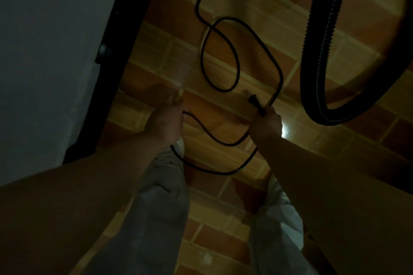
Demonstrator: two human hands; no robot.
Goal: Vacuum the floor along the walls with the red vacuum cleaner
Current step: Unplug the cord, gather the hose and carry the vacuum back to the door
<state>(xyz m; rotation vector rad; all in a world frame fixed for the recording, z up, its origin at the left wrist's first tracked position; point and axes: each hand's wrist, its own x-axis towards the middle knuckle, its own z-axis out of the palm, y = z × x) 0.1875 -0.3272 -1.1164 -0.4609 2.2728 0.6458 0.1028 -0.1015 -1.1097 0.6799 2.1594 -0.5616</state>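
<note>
The vacuum's black power cord (pixel 220 56) loops across the orange-tiled floor (pixel 357 29). Its plug (pixel 257 105), gripped by the right hand (pixel 267 124), points diagonally away and left. The left hand (pixel 166 121) holds the cord. A ribbed hose (pixel 317 51) hangs at right, and a grey wall (pixel 44 51) stands left.

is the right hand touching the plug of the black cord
Touching: the head view shows the right hand gripping the plug, its fingers curled round the plug's rear end.
</note>
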